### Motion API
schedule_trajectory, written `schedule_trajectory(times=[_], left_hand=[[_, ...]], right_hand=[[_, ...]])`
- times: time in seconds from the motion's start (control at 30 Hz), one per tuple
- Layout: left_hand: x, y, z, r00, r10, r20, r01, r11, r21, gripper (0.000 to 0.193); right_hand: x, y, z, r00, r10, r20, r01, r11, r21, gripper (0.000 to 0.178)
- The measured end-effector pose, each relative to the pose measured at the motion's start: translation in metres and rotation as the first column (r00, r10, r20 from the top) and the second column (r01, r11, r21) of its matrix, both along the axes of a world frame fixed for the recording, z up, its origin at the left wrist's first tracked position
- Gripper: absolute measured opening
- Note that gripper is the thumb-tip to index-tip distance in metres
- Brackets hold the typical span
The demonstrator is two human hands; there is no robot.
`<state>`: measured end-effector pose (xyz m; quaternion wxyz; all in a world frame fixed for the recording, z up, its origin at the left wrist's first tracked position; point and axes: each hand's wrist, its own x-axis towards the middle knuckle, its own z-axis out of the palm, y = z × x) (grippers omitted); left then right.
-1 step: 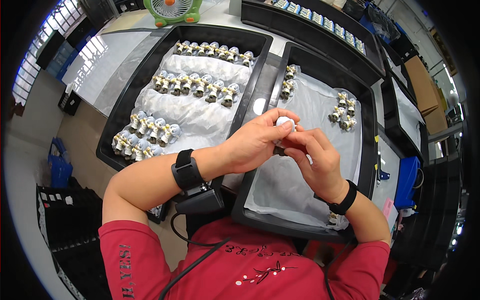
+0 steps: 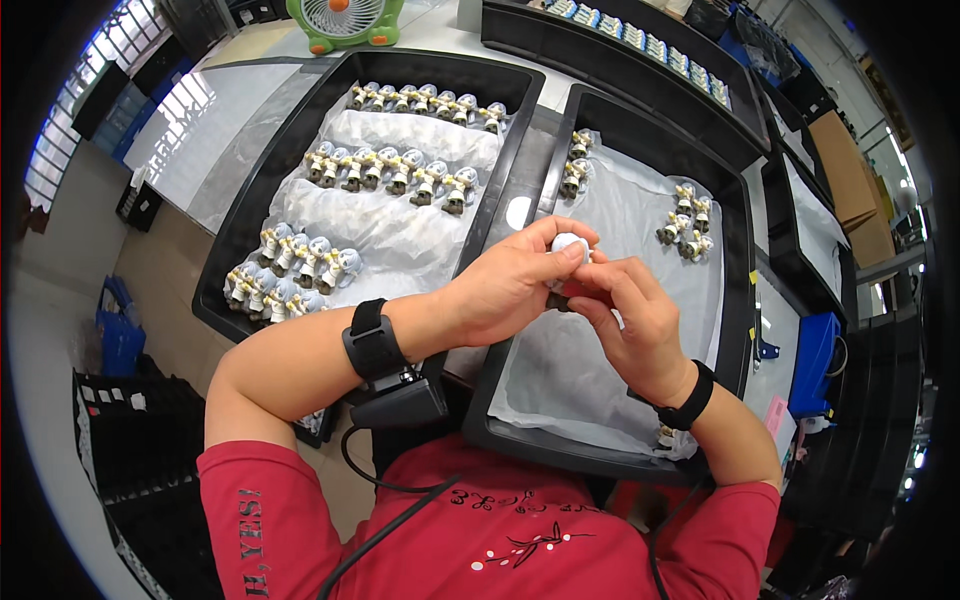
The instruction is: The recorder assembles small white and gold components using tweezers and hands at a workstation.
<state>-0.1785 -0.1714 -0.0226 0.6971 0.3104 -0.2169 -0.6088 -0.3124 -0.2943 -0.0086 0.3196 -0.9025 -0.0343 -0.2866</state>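
My left hand (image 2: 518,277) is closed round a small figurine (image 2: 569,243), its thumb on the pale, light-blue head. From the right, my right hand (image 2: 637,312) pinches at the figurine's lower part, where a dark foot end shows. Fingers hide most of its body. Both hands are above the right black tray (image 2: 735,300), which is lined with white sheeting (image 2: 560,375). Inside that tray, a few similar figurines (image 2: 578,165) stand at the far left and a small group of figurines (image 2: 688,222) at the right. Another piece is partly hidden by my right wrist.
The left black tray (image 2: 232,215) holds several rows of figurines (image 2: 390,170) on white sheeting. Behind stand a green fan (image 2: 345,20) and a long black tray (image 2: 610,65) of small pieces. A blue container (image 2: 815,365) is at right. A cable (image 2: 400,508) hangs from my left wrist device.
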Motion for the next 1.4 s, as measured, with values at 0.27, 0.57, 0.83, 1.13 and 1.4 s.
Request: schedule_trajectory(times=[0.27, 0.57, 0.83, 1.13, 1.4], left_hand=[[-0.001, 0.0, -0.004, 1.0, 0.023, -0.014, -0.024, 1.0, -0.021, 0.027], [0.0, -0.001, -0.002, 1.0, 0.004, -0.005, -0.004, 0.999, -0.041, 0.027], [-0.001, -0.002, -0.005, 0.999, 0.023, -0.025, -0.024, 0.999, -0.035, 0.026], [-0.001, -0.001, -0.003, 0.999, 0.002, -0.034, -0.002, 1.0, -0.011, 0.027], [-0.001, -0.001, -0.006, 1.0, 0.009, -0.015, -0.01, 1.0, -0.011, 0.027]], right_hand=[[-0.005, -0.008, 0.003, 0.999, -0.024, -0.04, 0.032, 0.977, 0.209, 0.026], [-0.002, -0.011, 0.007, 0.996, 0.045, -0.078, -0.041, 0.998, 0.053, 0.022], [-0.002, -0.01, 0.008, 0.999, 0.027, -0.037, -0.032, 0.99, -0.137, 0.021], [0.0, 0.0, 0.007, 0.996, 0.049, -0.08, -0.041, 0.995, 0.093, 0.02], [0.003, -0.005, 0.011, 0.997, 0.058, -0.051, -0.059, 0.998, -0.026, 0.02]])
